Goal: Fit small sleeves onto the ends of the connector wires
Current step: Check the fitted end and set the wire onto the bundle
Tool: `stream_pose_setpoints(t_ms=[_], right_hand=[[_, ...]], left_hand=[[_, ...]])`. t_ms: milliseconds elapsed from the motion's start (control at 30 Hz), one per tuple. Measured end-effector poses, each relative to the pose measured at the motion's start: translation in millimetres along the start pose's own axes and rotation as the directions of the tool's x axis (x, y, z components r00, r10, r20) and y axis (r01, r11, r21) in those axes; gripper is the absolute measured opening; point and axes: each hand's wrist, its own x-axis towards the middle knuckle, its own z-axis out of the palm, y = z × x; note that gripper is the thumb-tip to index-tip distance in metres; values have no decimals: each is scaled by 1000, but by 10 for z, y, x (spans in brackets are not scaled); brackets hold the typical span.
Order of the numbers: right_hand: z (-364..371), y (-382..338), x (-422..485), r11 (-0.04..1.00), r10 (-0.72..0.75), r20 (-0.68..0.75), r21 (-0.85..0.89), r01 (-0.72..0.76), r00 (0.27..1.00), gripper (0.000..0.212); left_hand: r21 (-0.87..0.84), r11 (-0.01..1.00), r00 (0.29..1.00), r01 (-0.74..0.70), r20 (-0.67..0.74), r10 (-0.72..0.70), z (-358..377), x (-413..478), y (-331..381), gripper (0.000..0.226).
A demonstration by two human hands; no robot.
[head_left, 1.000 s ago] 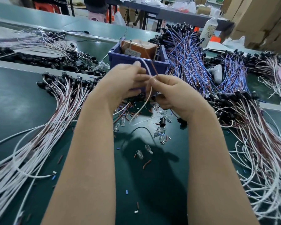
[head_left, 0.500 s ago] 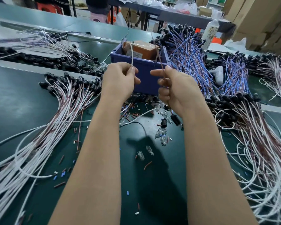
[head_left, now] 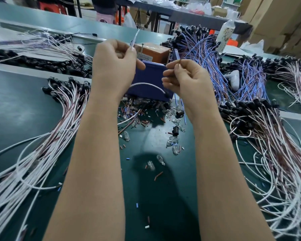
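My left hand (head_left: 116, 66) is raised in front of the blue bin (head_left: 151, 75) and pinches the white wire (head_left: 135, 39), whose end sticks up blurred above the fingers. The same white wire loops (head_left: 146, 85) below, between both hands. My right hand (head_left: 186, 80) pinches the brown wire end (head_left: 179, 62) between thumb and forefinger, a little lower and to the right. The two hands are apart. Small brown, blue and white sleeves (head_left: 144, 122) lie scattered on the green mat (head_left: 24, 110) below the hands. I cannot make out a sleeve on either wire end.
White-and-brown wire bundles with black connectors fan out at the left (head_left: 42, 145) and right (head_left: 276, 153). Blue wire bundles (head_left: 207, 54) lie behind the right hand. Clear bulbs (head_left: 174, 145) sit mid-mat. An orange box (head_left: 153, 51) stands in the bin.
My hands have parted and risen. The left hand has pulled the white wire end up; the right hand has slid along the brown wire to its tip.
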Motion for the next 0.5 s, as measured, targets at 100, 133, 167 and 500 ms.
stream_pose_setpoints(t_ms=[100,133,167,500], right_hand=[[11,109,-8,983,143,63,107,-150,988,30],[9,152,-12,975,192,61,102,-198,979,30],[3,186,-14,967,234,46,93,-237,971,30],[-41,300,-3,948,296,47,-139,-287,954,45]], left_hand=[[-59,998,999,32,22,-31,-5,-8,13,11],[-70,996,998,56,29,-54,6,-9,-6,14],[-87,992,996,87,36,-84,20,-8,-28,17],[-299,898,947,322,104,-305,181,-3,-177,20]])
